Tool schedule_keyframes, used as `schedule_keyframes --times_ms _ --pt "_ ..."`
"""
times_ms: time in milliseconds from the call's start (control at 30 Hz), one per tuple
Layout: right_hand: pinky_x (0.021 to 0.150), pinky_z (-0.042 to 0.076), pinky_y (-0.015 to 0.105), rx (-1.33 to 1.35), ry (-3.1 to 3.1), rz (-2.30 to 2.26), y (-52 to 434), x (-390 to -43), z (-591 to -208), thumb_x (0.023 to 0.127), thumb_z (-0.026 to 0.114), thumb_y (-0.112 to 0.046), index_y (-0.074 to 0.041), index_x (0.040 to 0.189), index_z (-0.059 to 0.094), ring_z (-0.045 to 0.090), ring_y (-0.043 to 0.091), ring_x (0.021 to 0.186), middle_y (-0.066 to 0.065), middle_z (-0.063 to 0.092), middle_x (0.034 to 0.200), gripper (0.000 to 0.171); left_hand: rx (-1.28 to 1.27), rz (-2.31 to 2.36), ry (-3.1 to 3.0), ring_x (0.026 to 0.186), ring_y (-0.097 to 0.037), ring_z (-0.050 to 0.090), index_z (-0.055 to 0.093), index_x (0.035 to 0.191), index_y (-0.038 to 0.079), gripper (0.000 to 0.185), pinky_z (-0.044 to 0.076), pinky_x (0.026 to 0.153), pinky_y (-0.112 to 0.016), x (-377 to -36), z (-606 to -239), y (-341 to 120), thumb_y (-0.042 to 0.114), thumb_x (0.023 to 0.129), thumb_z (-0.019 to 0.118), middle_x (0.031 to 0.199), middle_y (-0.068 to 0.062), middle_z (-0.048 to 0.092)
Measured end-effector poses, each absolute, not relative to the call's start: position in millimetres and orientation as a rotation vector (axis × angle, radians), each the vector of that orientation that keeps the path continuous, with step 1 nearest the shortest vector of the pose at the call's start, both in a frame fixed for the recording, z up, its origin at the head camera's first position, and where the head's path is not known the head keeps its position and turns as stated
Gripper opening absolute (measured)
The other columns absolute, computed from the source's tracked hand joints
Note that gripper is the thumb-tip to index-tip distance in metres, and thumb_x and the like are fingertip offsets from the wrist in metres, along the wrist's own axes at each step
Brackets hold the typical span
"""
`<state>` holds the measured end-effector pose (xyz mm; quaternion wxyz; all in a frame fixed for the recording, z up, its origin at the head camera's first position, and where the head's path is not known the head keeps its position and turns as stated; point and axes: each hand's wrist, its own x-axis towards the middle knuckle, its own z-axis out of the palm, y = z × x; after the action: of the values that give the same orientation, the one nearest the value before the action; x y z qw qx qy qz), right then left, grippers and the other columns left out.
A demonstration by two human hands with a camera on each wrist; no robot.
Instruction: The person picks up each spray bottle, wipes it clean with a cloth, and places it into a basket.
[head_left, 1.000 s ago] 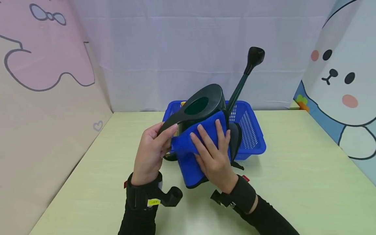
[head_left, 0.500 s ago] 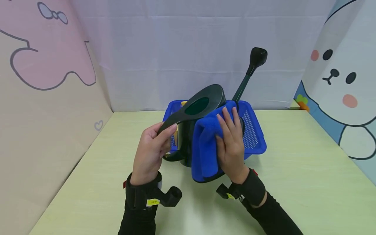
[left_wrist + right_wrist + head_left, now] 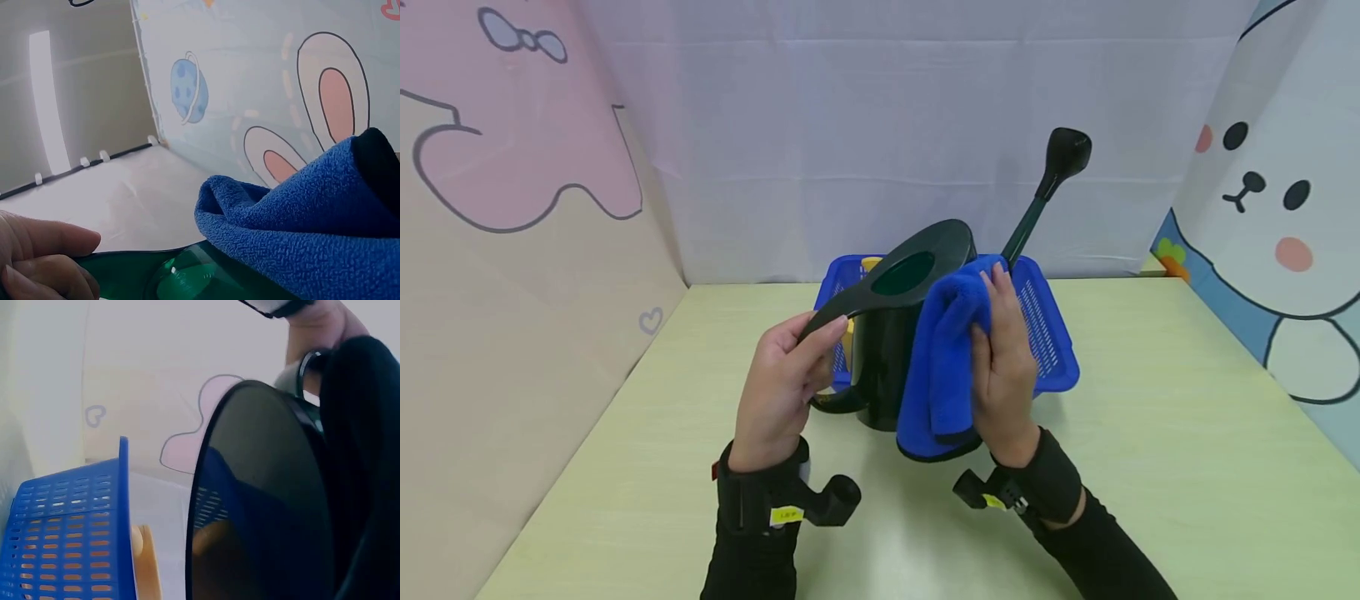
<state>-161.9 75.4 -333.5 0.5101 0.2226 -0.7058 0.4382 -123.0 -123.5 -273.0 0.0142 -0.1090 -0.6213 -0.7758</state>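
Note:
My left hand grips the handle of a dark green watering can, thumb on top of the handle; the thumb also shows in the left wrist view. The can stands tilted just above the table, its long spout pointing up and to the right. A blue cloth drapes over the can's right side. My right hand presses the cloth against the can with straight fingers. In the left wrist view the cloth lies over the can's green rim. The can's round side fills the right wrist view.
A blue plastic basket stands right behind the can, with a yellow object inside it. The pale green table is bounded by printed partition walls at the left, back and right.
My right hand has slid the blue cloth from the can's front round to its right side and upward. The can has turned slightly. The left hand has kept its hold on the handle.

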Motion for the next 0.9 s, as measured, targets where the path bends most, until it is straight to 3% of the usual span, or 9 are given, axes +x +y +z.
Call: schedule_keyframes --times_ms 233,533,667,800,900 --pt "0.108 0.023 0.054 0.602 -1.646 0.905 63 -156 -341 0.096 0.041 -0.025 -0.012 0.134 0.047 0.032 0.039 0.134 0.020 0.041 0.139 0.041 -0.351 -2.432 -1.923 0.044 -0.011 0.027 0.059 0.080 0.013 0.014 0.019 0.045 -0.024 -124 -274 -123 0.011 0.091 0.050 0.054 0.003 0.030" --pt "0.100 0.017 0.068 0.713 -1.615 0.668 43 -145 -355 0.094 0.047 -0.027 -0.016 0.134 0.046 0.027 0.043 0.133 0.017 0.039 0.141 0.042 -0.337 -2.397 -1.980 0.047 -0.009 0.033 0.058 0.087 0.008 0.009 0.028 0.047 -0.019 -124 -274 -119 0.012 0.091 0.051 0.055 0.003 0.036" --pt "0.101 0.013 0.068 0.727 -1.651 0.582 39 -144 -358 0.090 0.049 -0.041 -0.016 0.138 0.041 0.023 0.045 0.134 0.016 0.034 0.145 0.054 -0.350 -2.391 -1.981 0.048 -0.008 0.033 0.057 0.086 0.009 0.009 0.029 0.048 -0.019 -124 -275 -118 0.011 0.092 0.050 0.055 0.004 0.036" --pt "0.102 0.008 0.070 0.714 -1.741 0.543 40 -142 -355 0.079 0.049 -0.062 -0.017 0.141 0.035 0.015 0.047 0.136 0.015 0.023 0.150 0.078 -0.368 -2.407 -1.977 0.048 -0.007 0.033 0.056 0.087 0.009 0.008 0.029 0.048 -0.019 -125 -275 -117 0.011 0.092 0.049 0.056 0.004 0.035" --pt "0.101 0.007 0.071 0.703 -1.767 0.569 43 -142 -351 0.076 0.052 -0.060 -0.020 0.141 0.033 0.013 0.049 0.135 0.014 0.020 0.151 0.079 -0.374 -2.418 -1.981 0.048 -0.008 0.033 0.055 0.089 0.007 0.008 0.028 0.048 -0.019 -125 -275 -116 0.012 0.092 0.049 0.056 0.004 0.035"
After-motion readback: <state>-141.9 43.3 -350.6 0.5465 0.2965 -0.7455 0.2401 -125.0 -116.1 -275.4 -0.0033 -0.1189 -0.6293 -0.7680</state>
